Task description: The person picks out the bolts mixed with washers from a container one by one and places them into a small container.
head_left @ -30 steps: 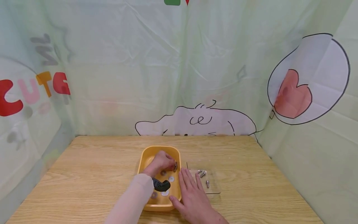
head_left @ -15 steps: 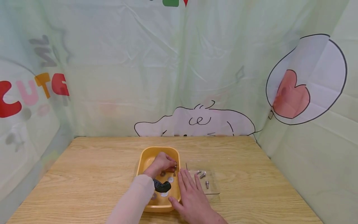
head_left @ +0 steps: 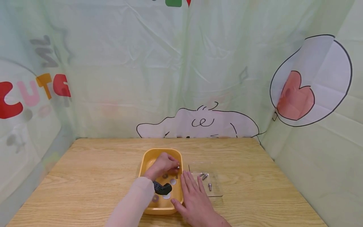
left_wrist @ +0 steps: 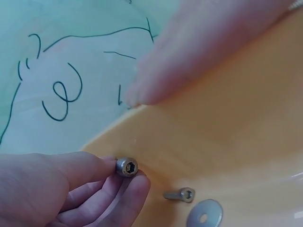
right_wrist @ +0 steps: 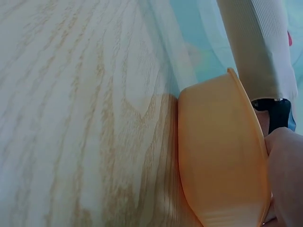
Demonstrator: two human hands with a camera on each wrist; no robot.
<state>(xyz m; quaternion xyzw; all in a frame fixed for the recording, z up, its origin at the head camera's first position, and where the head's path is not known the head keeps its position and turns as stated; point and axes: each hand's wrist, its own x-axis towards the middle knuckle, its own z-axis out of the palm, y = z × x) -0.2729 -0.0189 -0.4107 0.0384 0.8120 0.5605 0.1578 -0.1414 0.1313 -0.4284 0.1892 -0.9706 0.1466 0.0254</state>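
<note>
1. Silver metal socket-head bolt (left_wrist: 127,167): it is sitting between the thumb and fingers of the left hand (head_left: 163,164), its hexagonal recess facing the left wrist camera, inside the yellow-orange rounded plastic bin (head_left: 161,211) near the right wall.
2. The left hand is pinching this bolt, its grip nearly closed, with the tips parted only by the bolt's own thickness; the other fingers are curling beneath it.
3. In the head view, a longer strip of metal was showing at these fingertips a second ago; now only a short bright end is showing there.
4. A second silver metal socket-head bolt (left_wrist: 180,195) is lying just below the pinching fingertips, and in the head view it is showing shorter than half a second ago.
5. A flat round silver washer (left_wrist: 205,213) is lying just beside that second bolt; three more washers (head_left: 166,196) are lying below the grip, near the left wrist.
6. The right hand (head_left: 195,198) is resting along the bin's right rim, fingers straight, keeping its place from the earlier frames.
7. Right of that hand, a clear rectangular plastic tray (head_left: 217,191) is staying put on the light wood-grain table (head_left: 107,173), bearing loose silver metal bolts (head_left: 210,187).
</note>
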